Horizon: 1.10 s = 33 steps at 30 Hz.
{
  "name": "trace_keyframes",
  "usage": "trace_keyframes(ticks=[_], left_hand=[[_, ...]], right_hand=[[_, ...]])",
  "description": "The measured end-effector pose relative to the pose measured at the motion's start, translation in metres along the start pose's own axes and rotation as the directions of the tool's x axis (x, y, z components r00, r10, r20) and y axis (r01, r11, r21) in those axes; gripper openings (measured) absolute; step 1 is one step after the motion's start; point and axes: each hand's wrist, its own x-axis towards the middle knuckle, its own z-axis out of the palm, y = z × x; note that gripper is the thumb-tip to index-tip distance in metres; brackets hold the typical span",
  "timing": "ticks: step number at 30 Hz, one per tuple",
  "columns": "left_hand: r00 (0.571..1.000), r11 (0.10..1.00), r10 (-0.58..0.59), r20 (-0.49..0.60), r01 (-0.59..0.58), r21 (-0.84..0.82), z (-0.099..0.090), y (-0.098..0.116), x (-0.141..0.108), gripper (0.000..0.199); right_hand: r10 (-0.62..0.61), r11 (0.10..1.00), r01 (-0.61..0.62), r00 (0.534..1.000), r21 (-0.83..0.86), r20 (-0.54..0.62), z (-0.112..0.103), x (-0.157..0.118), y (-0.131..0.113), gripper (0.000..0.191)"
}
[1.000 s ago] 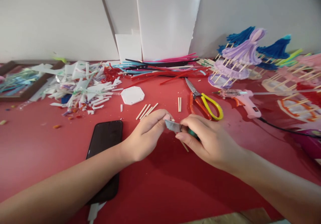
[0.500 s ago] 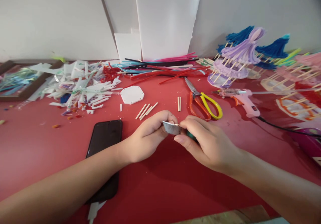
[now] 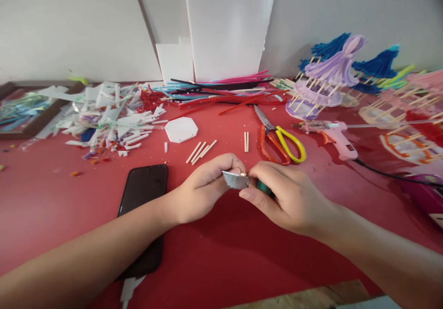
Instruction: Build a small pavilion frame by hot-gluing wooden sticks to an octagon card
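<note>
R fingers (image 3: 254, 194) closed on knife, L fingers (image 3: 224, 161) curled round pale pc

R hand (image 3: 290, 198) grips knife (image 3: 236, 180) by green handle, blade pointing L, just beside L hand (image 3: 204, 189). Pale pc (image 3: 243, 174) is btwn hands, mostly hidden; can't tell if blade touches it. Beyond, on red table (image 3: 221, 253): white octagon (image 3: 181, 130), 2 short sticks (image 3: 246, 142), scissors (image 3: 277, 138) w/ red & yellow handles. Phone (image 3: 147, 189) lies partly under L forearm (image 3: 104, 249).

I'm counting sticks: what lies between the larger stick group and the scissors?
Two short sticks lie side by side there, in the head view.
</note>
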Motion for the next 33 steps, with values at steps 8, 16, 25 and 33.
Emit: trace_keyframes(ticks=[8,16,25,33], left_hand=[[0.995,0.997,-0.06,0.081,0.063,-0.037,-0.001,0.007,0.001,0.013],[0.994,0.997,-0.025,0.104,0.032,-0.066,0.001,0.011,-0.002,0.019],[0.995,0.999,0.018,0.098,-0.022,0.036,-0.001,0.009,-0.002,0.023],[0.969,0.961,0.145,0.201,-0.186,0.203,-0.002,0.009,-0.008,0.023]], right_hand=[[-0.02,0.998,0.018,0.999,0.068,0.039,-0.003,-0.001,-0.004,0.033],[-0.081,0.996,0.081,0.997,-0.029,0.0,-0.005,-0.004,-0.003,0.035],[-0.139,0.981,0.133,0.99,-0.139,-0.029,-0.009,-0.002,-0.006,0.04],[0.166,0.939,-0.234,0.95,-0.251,-0.265,-0.028,-0.003,0.035,0.033]])
